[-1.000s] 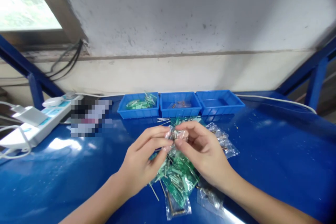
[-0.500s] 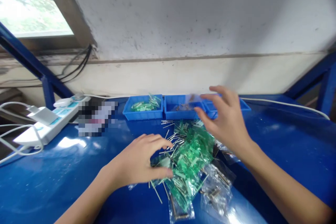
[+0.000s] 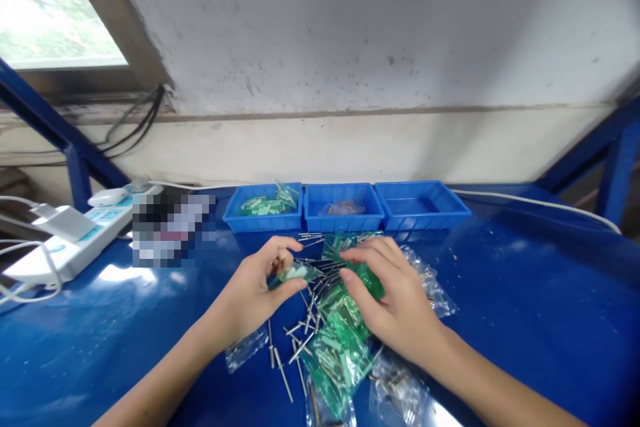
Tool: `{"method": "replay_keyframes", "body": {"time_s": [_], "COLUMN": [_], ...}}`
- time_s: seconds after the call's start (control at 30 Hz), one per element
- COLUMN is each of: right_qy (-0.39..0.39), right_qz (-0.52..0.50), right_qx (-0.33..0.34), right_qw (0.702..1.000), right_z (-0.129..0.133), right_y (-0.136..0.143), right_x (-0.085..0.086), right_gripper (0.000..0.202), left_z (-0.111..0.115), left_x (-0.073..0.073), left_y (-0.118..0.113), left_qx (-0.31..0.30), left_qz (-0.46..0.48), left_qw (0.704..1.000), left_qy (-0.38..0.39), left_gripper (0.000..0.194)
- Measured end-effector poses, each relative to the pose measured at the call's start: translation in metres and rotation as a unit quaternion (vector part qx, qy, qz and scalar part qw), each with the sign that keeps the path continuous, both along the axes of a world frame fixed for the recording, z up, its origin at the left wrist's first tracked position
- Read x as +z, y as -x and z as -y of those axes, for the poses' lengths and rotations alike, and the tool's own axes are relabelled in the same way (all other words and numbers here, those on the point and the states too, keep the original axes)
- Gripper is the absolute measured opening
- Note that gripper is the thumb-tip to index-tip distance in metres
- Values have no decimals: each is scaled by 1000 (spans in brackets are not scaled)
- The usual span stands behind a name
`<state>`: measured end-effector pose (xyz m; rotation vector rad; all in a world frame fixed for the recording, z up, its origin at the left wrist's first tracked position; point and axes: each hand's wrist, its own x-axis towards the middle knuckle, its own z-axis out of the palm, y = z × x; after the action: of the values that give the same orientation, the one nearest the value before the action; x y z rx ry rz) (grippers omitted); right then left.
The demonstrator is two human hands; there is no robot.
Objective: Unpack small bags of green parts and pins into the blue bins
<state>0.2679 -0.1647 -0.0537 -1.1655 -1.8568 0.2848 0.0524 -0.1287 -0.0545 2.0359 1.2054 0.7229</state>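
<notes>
My left hand (image 3: 253, 290) is closed on a small green plastic bag (image 3: 299, 271) with white pieces in it, thumb and fingers around its edge. My right hand (image 3: 395, 293) arches over the pile of green bags (image 3: 345, 327), thumb and fingers apart with nothing visible between them. Loose metal blind rivets (image 3: 310, 313) lie scattered between and below the hands. Clear bags of brownish metal parts (image 3: 397, 387) lie at the near right of the pile, and more clear bags (image 3: 433, 283) sit beyond my right wrist.
Three blue bins stand in a row along the wall: the left bin (image 3: 263, 223) holds green bags, the middle bin (image 3: 345, 221) a clear bag, the right bin (image 3: 423, 220) shows its bare floor. A white power strip (image 3: 75, 240) with plugs lies at left. A blurred-out item (image 3: 170, 230) sits beside it.
My right hand has come back from the middle bin to the pile; the clear bag near its fingers is now gone from them. My left hand has closed on a green bag and lifted it slightly.
</notes>
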Motion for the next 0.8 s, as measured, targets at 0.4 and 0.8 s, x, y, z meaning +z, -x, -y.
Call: {"method": "replay_keyframes", "body": {"time_s": [0.4,0.8], "right_qy": [320,361], "right_qz": [-322,-324], "right_qx": [104,121], "right_qw": [885,866], "right_z": [14,17], "right_y": [1,6], "right_x": [6,13], "right_gripper": [31,19], "left_z": [6,31], "left_x": [-4,3], "left_y": [-38,-25], "left_qx": [-142,-144], "left_qz": [52,-62], "left_qw": [931,918], "left_qy": [-331,-363], "left_gripper": [18,41]}}
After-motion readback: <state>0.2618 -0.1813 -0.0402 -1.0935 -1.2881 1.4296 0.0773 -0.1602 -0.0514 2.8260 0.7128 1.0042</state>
